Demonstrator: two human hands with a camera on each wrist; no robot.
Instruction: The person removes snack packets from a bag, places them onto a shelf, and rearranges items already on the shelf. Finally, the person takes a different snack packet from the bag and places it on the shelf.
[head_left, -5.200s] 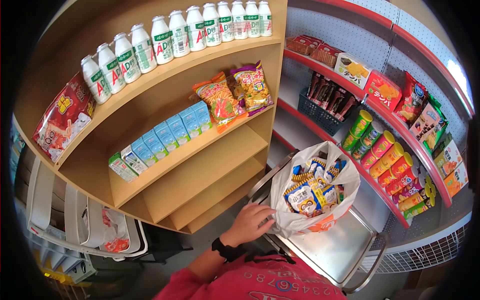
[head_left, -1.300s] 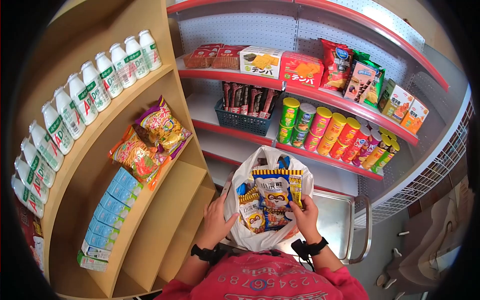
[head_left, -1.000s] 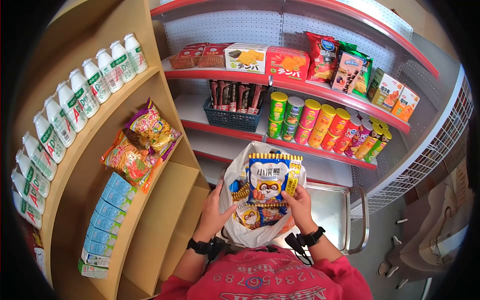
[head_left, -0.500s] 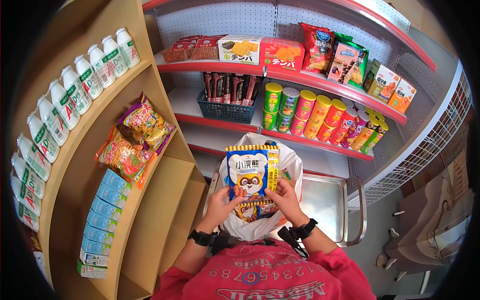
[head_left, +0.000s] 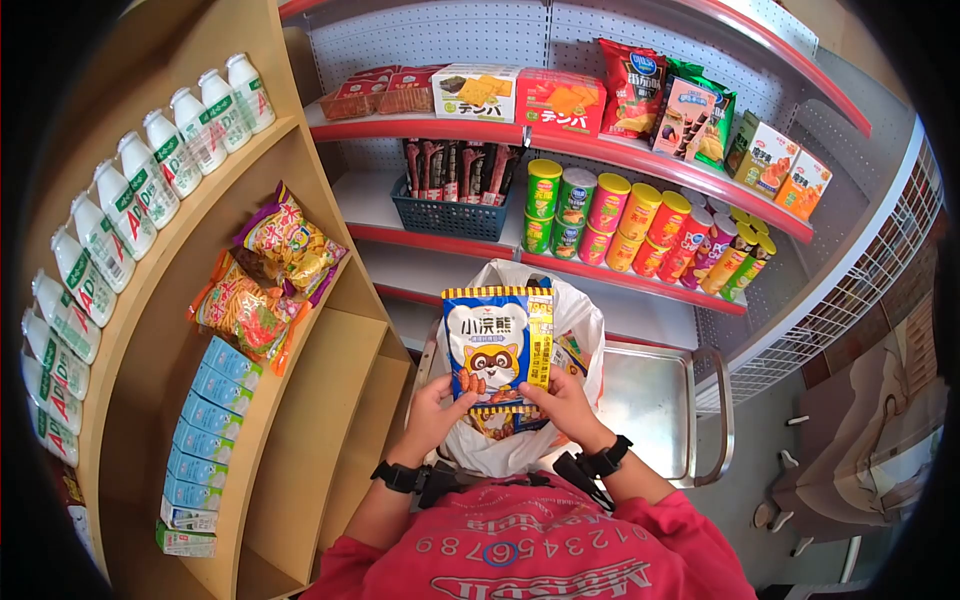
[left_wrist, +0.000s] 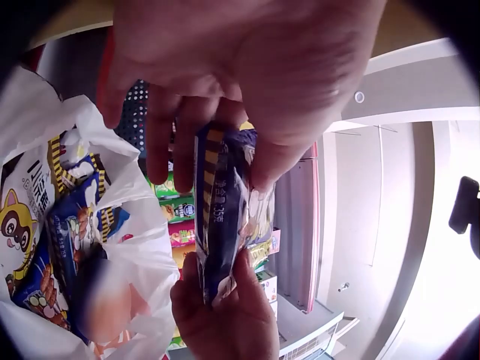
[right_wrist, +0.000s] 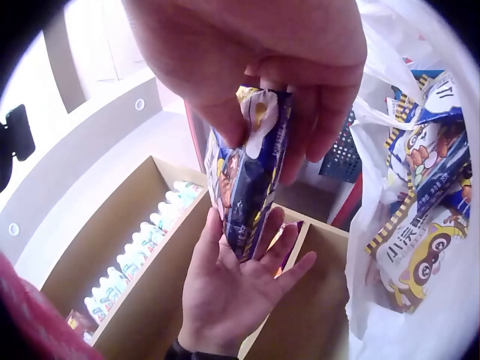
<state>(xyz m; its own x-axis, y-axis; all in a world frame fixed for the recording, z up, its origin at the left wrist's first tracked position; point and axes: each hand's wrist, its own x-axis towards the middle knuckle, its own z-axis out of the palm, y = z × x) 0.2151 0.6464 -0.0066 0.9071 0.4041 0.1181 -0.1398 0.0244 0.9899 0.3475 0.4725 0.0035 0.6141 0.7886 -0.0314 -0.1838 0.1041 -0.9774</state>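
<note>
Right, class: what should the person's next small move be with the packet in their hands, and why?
Probably to carry the packet left towards the wooden shelf: the left hand and right hand both grip it, the wrist views show it outside the bag, and that shelf stands beside them, with other snacks on it.

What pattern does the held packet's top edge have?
Top edge: yellow and dark stripes, clearest in head view.

Raccoon snack packet [head_left: 492, 345]: glossy, plastic-looking film, creased toward you
Carrier bag [head_left: 490, 458]: thin, crumpled plastic with a soft sheen
Tray [head_left: 645, 405] before you: smooth, shiny metal
Shelf [head_left: 320, 400] at your left: smooth, matt wood-look board
Your shirt [head_left: 540, 545]: matt cloth
</note>
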